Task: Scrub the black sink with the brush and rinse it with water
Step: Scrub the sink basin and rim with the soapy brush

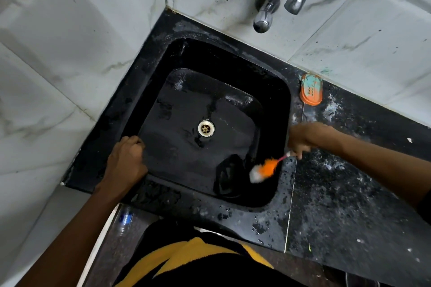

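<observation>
Two hands are at the black sink (163, 58), one on each side. It sits in a dark counter (349, 193) tucked into a tiled corner, and the basin lies right between the hands, with the brush (263, 169) down at its near right corner.

The sink looks glossy and wet, with streaks of water across the floor and a pale metal drain (206, 128) roughly in the middle. The rim is speckled with droplets and whitish residue. The brush has a thin pink handle and an orange and white bristle head, blurred, pressed against the inner right wall of the basin.

The right hand (303, 137) has its fingers curled round the end of the brush handle, over the right edge of the sink. The left hand (127, 158) rests on the near left rim with its fingers folded over the edge into the basin, gripping it.

On the far wall a chrome tap (279, 0) hangs above the sink, no water visible from it. An orange soap dish (311, 89) sits on the counter just right of the basin against the tiles.
</observation>
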`<control>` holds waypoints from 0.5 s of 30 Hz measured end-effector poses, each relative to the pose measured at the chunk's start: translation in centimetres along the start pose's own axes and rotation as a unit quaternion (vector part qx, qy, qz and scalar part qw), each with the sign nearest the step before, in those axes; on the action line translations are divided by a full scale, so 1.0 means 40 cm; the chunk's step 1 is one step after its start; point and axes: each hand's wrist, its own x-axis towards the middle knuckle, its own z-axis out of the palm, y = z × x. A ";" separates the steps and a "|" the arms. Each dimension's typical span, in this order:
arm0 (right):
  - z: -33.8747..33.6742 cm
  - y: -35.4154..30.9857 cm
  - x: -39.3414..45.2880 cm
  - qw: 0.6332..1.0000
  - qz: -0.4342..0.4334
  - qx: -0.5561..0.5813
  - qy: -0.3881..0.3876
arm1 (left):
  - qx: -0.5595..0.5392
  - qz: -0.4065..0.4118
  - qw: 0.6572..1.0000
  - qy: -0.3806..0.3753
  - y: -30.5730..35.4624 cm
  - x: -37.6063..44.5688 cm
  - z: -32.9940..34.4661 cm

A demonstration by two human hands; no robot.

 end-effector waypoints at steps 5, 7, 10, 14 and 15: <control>0.029 -0.002 -0.030 0.980 0.012 -0.058 0.192 | -0.005 -0.005 1.000 -0.009 0.009 -0.004 -0.012; 0.036 -0.037 -0.033 0.995 -0.018 -0.063 0.078 | -0.011 -0.005 1.000 -0.006 0.012 -0.008 -0.015; 0.033 -0.038 -0.046 0.974 0.002 -0.072 0.215 | -0.010 -0.008 1.000 -0.006 0.014 -0.004 -0.017; 0.030 -0.056 -0.044 0.962 -0.041 -0.160 0.217 | -0.029 0.006 1.000 0.006 0.016 -0.010 -0.020; 0.030 -0.060 -0.047 0.968 -0.052 -0.165 0.184 | -0.032 0.008 0.999 0.008 0.016 -0.010 -0.021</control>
